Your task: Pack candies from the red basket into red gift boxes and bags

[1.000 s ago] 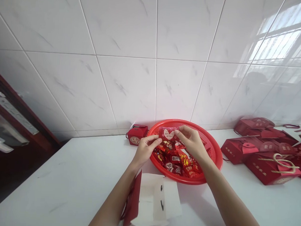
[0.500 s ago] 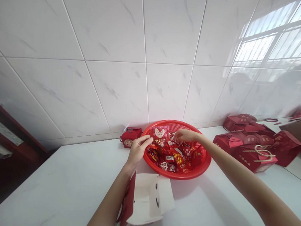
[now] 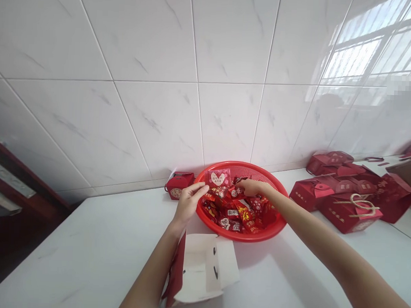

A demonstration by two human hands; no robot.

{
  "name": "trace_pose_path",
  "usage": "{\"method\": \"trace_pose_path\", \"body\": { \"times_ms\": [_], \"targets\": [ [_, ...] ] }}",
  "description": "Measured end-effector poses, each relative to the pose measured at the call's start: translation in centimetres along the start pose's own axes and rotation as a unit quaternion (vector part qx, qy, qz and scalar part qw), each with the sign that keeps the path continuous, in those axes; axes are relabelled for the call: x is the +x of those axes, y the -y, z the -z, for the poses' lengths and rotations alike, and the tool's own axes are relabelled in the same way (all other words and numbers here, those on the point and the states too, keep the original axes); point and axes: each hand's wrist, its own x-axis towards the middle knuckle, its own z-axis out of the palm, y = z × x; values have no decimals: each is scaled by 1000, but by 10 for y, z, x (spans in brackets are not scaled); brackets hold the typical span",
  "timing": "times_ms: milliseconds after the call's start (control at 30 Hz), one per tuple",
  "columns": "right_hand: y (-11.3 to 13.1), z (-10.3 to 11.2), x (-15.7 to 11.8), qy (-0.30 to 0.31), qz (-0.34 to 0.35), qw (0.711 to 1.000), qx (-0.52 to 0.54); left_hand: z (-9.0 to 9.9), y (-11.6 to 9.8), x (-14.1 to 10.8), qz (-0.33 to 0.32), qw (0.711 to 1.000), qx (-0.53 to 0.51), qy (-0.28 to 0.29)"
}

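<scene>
A red plastic basket (image 3: pixel 279 228) full of wrapped candies (image 3: pixel 244 213) stands against the wall. At its left rim my left hand (image 3: pixel 188 203) is closed, thumb and finger pinching a pink candy packet (image 3: pixel 218 178) with a pale heart on it. My right hand (image 3: pixel 253 188) reaches over the far right part of the basket. Its fingers are bent round a dark red wrapped candy (image 3: pixel 240 180), partly hidden by them. Below the basket lies an open gift box (image 3: pixel 196 270), red outside and white inside, its left side behind my left forearm.
A small closed red box (image 3: pixel 178 185) stands left of the basket by the tiled wall. Several red gift boxes (image 3: pixel 350 215), one with a rope handle, crowd the right of the white table (image 3: pixel 87 248). A brown carton (image 3: pixel 407 176) sits at the far right.
My right hand has shifted slightly among the candies, and a dark red candy now shows at its fingertips. My left hand keeps its pinch on the pink packet. The view has tilted slightly.
</scene>
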Motion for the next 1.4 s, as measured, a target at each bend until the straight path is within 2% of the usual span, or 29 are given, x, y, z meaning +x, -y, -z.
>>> {"method": "trace_pose_path", "body": {
  "times_ms": [100, 200, 367, 500, 733, 933, 1100, 1267, 1400],
  "targets": [
    [1, 8, -3, 39, 40, 998, 40, 0, 1, 0, 1, 1000, 1, -2],
    [-1, 13, -2, 40, 56, 995, 66, 1, 3, 0, -1, 1000, 1, 0],
    [-13, 12, 3, -1, -9, 1000, 12, 0, 2, 0, 3, 1000, -3, -3],
    [-16, 9, 2, 30, -53, 997, -47, 0, 2, 0, -1, 1000, -4, 2],
    [-1, 3, 0, 55, -52, 992, -100, 2, 6, 0, -6, 1000, -12, 22],
    [-1, -2, 4, 79, -11, 993, -82, 3, 8, 2, -16, 998, -52, -4],
    [-7, 5, 5, 110, 49, 993, 3, 3, 9, 3, 6, 997, -79, -9],
    [-2, 15, 0, 80, 118, 985, 96, 4, 9, 3, 2, 996, -84, -4],
    [-1, 17, -2, 50, 125, 984, 115, 3, 6, 3, -6, 996, -91, 1]
  ]
}}
